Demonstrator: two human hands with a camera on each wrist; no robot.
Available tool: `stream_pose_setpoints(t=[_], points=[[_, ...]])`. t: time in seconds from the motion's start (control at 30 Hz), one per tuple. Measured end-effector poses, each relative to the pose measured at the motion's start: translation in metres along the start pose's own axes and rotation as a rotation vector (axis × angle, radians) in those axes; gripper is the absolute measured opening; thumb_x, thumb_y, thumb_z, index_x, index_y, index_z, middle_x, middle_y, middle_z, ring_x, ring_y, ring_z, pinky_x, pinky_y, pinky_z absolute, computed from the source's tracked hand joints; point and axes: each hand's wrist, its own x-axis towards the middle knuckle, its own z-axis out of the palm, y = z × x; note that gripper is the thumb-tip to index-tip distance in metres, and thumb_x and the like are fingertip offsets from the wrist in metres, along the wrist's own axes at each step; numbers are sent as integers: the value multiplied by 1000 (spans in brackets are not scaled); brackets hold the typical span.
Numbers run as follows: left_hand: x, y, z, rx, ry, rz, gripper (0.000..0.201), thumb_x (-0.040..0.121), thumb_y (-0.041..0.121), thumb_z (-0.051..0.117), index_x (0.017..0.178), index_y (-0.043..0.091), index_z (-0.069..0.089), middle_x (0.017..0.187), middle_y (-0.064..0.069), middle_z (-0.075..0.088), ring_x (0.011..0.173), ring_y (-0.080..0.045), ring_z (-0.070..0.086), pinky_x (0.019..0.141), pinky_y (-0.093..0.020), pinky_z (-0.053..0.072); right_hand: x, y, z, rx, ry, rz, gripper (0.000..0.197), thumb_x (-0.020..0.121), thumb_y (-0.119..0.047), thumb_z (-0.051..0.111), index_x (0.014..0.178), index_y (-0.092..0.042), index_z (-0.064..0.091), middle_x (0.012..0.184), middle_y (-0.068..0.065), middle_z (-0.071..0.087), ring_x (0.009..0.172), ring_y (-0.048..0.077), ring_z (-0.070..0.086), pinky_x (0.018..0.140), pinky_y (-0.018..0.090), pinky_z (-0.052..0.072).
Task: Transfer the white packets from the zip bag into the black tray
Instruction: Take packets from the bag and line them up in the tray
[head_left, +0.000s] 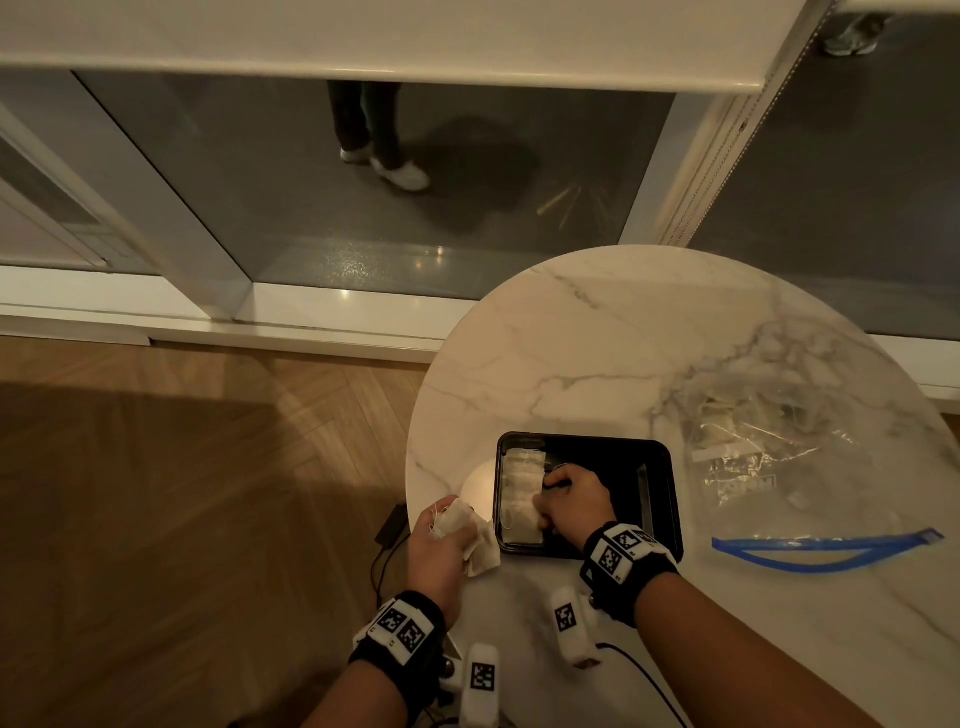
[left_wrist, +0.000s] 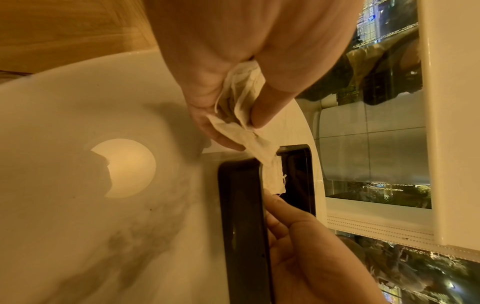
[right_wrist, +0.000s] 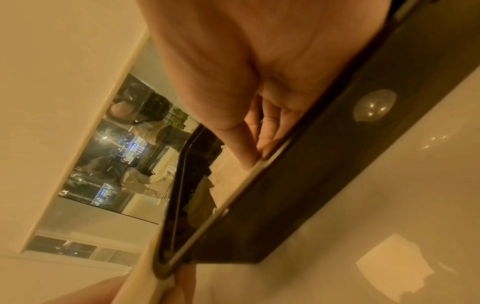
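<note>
On the marble surface (head_left: 597, 338) the zip bag (head_left: 769, 457) lies right of the tray (head_left: 665, 499), a few packets seemingly left inside. A row of packets (head_left: 522, 493) fills the tray's left side. The right hand (head_left: 569, 501) presses them flat; the left hand (head_left: 441, 545) clutches more packets (head_left: 470, 535). Roughly halfway, I judge.

I see bare marble across the upper middle of the table (head_left: 597, 332), open for a reach. The tray (head_left: 670, 499) sits lower centre; its right half is free, its left strip filled with packets (head_left: 522, 493). The bag (head_left: 769, 457) blocks the right side.
</note>
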Motion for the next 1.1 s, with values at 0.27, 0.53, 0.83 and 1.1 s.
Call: stream_pose_setpoints(t=[0.27, 0.53, 0.83, 1.1], points=[[4, -5, -4, -53, 74, -70, 54, 64, 4, 65, 118, 5, 63, 94, -10, 67, 86, -24, 63, 75, -38, 51, 2, 3, -1, -86, 33, -82, 18, 75, -12, 75, 80, -25, 64, 73, -2, 69, 71, 15, 68, 75, 36, 61], [1, 0, -2, -10, 77, -66, 41, 76, -7, 61, 116, 1, 62, 90, -9, 68, 81, -23, 63, 71, -37, 52, 5, 2, 3, -100, 72, -127, 14, 81, -23, 75, 73, -27, 65, 74, -7, 65, 77, 13, 64, 74, 24, 49], [1, -1, -4, -31, 83, -62, 42, 84, -12, 60, 118, 11, 65, 102, -9, 70, 92, -25, 66, 83, -40, 54, 3, 0, -5, -112, 89, -140, 9, 82, -26, 76, 83, -25, 67, 74, -9, 67, 76, 9, 64, 71, 21, 49], [-8, 24, 14, -95, 11, 41, 43, 87, -10, 63, 119, 19, 63, 112, -14, 67, 98, -24, 65, 86, -40, 56, -36, -23, -11, 40, -268, -262, 11, 86, -27, 75, 89, -17, 73, 76, 0, 69, 71, 13, 65, 61, 31, 57]])
